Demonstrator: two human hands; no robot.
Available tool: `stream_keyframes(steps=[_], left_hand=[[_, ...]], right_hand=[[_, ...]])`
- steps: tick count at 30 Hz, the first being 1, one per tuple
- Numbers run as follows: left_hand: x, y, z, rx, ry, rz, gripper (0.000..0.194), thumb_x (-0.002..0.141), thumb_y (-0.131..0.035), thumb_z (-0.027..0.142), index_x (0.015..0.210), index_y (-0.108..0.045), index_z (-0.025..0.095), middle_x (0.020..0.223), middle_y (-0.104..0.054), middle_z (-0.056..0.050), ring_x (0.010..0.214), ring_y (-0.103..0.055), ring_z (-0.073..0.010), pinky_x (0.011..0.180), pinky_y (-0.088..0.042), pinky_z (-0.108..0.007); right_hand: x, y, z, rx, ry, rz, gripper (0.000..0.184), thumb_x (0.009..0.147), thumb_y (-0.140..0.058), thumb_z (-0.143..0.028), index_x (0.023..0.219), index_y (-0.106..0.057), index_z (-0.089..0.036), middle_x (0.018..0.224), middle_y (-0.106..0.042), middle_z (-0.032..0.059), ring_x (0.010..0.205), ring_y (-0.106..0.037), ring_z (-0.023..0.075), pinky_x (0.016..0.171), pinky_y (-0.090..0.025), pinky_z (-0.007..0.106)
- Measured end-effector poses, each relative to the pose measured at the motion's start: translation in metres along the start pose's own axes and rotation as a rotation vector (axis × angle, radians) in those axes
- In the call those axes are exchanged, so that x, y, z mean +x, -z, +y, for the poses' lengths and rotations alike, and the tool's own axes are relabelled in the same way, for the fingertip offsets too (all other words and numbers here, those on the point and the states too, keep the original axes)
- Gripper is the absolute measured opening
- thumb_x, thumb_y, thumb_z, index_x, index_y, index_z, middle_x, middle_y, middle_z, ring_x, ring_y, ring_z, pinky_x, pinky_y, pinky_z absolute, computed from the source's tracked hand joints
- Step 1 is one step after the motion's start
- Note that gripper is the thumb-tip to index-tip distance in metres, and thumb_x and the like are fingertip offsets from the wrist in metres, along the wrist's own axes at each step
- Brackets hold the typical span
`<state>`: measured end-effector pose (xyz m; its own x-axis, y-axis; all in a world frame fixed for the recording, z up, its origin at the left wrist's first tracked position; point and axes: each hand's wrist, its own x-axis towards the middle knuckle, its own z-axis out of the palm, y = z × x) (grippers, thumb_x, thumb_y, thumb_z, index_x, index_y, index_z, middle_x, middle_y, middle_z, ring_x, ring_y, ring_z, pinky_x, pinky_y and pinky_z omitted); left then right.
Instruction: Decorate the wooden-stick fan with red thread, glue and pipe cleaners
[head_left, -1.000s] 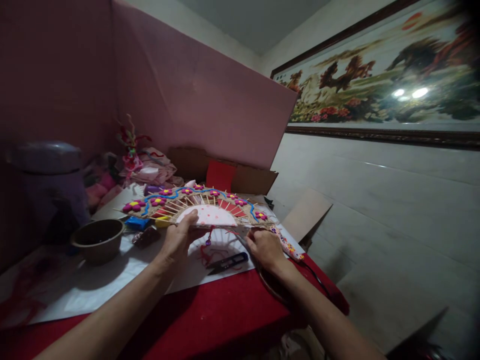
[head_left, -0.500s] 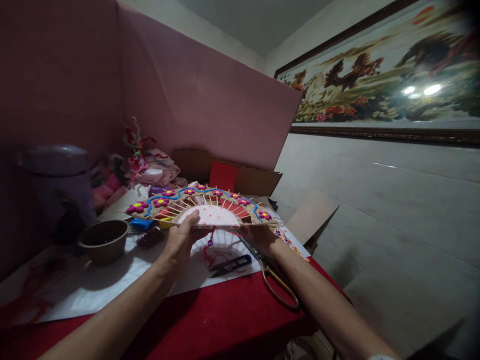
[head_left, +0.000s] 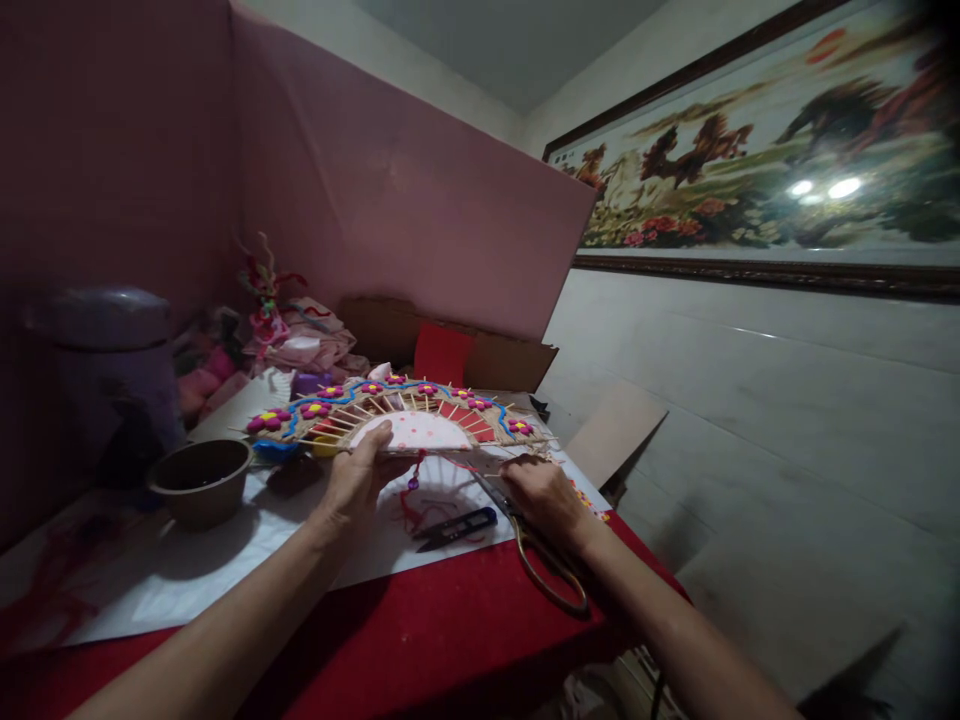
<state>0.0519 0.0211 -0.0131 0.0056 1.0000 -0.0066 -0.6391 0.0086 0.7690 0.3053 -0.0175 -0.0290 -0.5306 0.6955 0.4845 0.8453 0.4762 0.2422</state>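
My left hand (head_left: 355, 485) grips a handmade fan (head_left: 411, 432) near its lower left, with the thumb on the white, red-dotted half-circle. Thin sticks spread from that piece to a burlap band with purple clay flowers and a wavy blue line. A red tassel with a purple bead (head_left: 413, 482) hangs underneath. My right hand (head_left: 546, 492) is closed just below and beside the fan's right end; what its fingers pinch, if anything, is too small to make out. Large scissors (head_left: 553, 578) lie partly beneath this hand. Dark thread snips (head_left: 457, 528) rest on white paper.
White paper (head_left: 172, 590) covers part of the red tablecloth (head_left: 420, 640). A brown bowl (head_left: 201, 490) stands left of my left hand. Behind are a blue packet (head_left: 274, 451), pink cloth (head_left: 322, 340) and cardboard (head_left: 375, 318). A board (head_left: 615, 430) leans against the right wall.
My right hand has come away from behind the fan's right end and moved slightly down, with its fingers now curled. My left hand keeps its hold on the fan.
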Motion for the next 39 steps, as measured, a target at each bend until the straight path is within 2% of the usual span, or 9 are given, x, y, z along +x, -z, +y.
stream_keyframes(steps=[3,5,11,16,26,28,31,34,39], left_hand=[[0.001,0.001,0.0,-0.007,0.008,0.004,0.018,0.072,-0.06,0.017,0.089,-0.06,0.01,0.068,-0.068,-0.005,0.054,-0.065,-0.0156,0.055,-0.057,-0.029],[0.001,0.001,0.0,-0.008,0.015,0.008,0.017,0.072,-0.061,0.016,0.088,-0.06,0.01,0.066,-0.067,-0.004,0.052,-0.065,-0.0153,0.055,-0.057,-0.029],[0.003,0.003,-0.003,0.0,0.01,0.005,0.023,0.07,-0.063,0.02,0.09,-0.061,0.009,0.07,-0.069,-0.006,0.057,-0.066,-0.016,0.057,-0.057,-0.029],[0.001,0.003,-0.002,0.003,0.012,-0.017,0.025,0.07,-0.063,0.02,0.093,-0.061,0.009,0.073,-0.069,-0.007,0.058,-0.066,-0.0166,0.057,-0.057,-0.029],[0.0,0.002,-0.001,0.019,0.016,0.007,0.027,0.071,-0.063,0.021,0.094,-0.061,0.009,0.072,-0.069,-0.007,0.056,-0.066,-0.0171,0.059,-0.057,-0.03],[0.0,0.002,-0.001,0.024,0.023,0.008,0.028,0.071,-0.063,0.022,0.095,-0.061,0.009,0.072,-0.069,-0.007,0.056,-0.066,-0.0172,0.06,-0.057,-0.03],[0.001,0.002,-0.001,0.012,0.023,0.007,0.027,0.07,-0.063,0.021,0.094,-0.061,0.009,0.07,-0.069,-0.006,0.055,-0.066,-0.0167,0.059,-0.057,-0.03],[0.002,0.002,0.0,0.005,0.028,-0.001,0.025,0.07,-0.063,0.02,0.092,-0.061,0.008,0.068,-0.069,-0.007,0.054,-0.066,-0.0174,0.057,-0.057,-0.03],[0.001,0.002,-0.001,0.002,0.02,0.007,0.021,0.071,-0.062,0.019,0.09,-0.06,0.009,0.066,-0.069,-0.006,0.053,-0.066,-0.0162,0.056,-0.057,-0.028]], right_hand=[[-0.004,0.014,-0.024,0.111,0.023,0.208,0.021,0.092,-0.04,-0.018,0.083,-0.059,-0.015,0.075,-0.063,0.007,0.074,-0.057,0.0179,0.07,-0.042,0.029],[-0.001,0.021,-0.043,0.151,-0.022,0.267,0.02,0.092,-0.041,-0.019,0.084,-0.059,-0.017,0.074,-0.062,0.0056,0.072,-0.055,0.0175,0.069,-0.04,0.029],[0.017,0.017,-0.079,0.21,-0.189,0.281,0.022,0.094,-0.042,-0.024,0.087,-0.061,-0.018,0.069,-0.064,0.0039,0.066,-0.059,0.0159,0.063,-0.037,0.025],[0.025,0.015,-0.08,0.403,-0.315,0.267,0.021,0.094,-0.043,-0.027,0.085,-0.06,-0.018,0.068,-0.064,0.0023,0.062,-0.06,0.014,0.059,-0.038,0.022],[-0.004,0.036,-0.058,0.816,-0.836,0.511,0.026,0.089,-0.047,-0.045,0.08,-0.051,-0.02,0.061,-0.053,-0.0036,0.045,-0.052,0.0107,0.045,-0.04,0.021],[-0.014,0.04,-0.054,0.903,-0.896,0.462,0.028,0.086,-0.05,-0.047,0.079,-0.051,-0.02,0.066,-0.055,-0.0022,0.046,-0.054,0.0113,0.045,-0.042,0.022],[-0.029,0.046,-0.054,0.883,-0.87,0.252,0.025,0.086,-0.051,-0.041,0.074,-0.052,-0.019,0.061,-0.055,-0.0018,0.047,-0.054,0.0126,0.047,-0.041,0.023],[-0.042,0.053,-0.062,0.659,-0.709,0.049,0.021,0.087,-0.05,-0.028,0.068,-0.053,-0.019,0.06,-0.056,-0.0006,0.054,-0.053,0.0141,0.054,-0.039,0.024],[-0.067,0.05,-0.074,0.467,-0.443,-0.108,0.016,0.084,-0.048,-0.013,0.069,-0.051,-0.019,0.068,-0.06,0.0011,0.063,-0.055,0.0146,0.058,-0.036,0.024]])
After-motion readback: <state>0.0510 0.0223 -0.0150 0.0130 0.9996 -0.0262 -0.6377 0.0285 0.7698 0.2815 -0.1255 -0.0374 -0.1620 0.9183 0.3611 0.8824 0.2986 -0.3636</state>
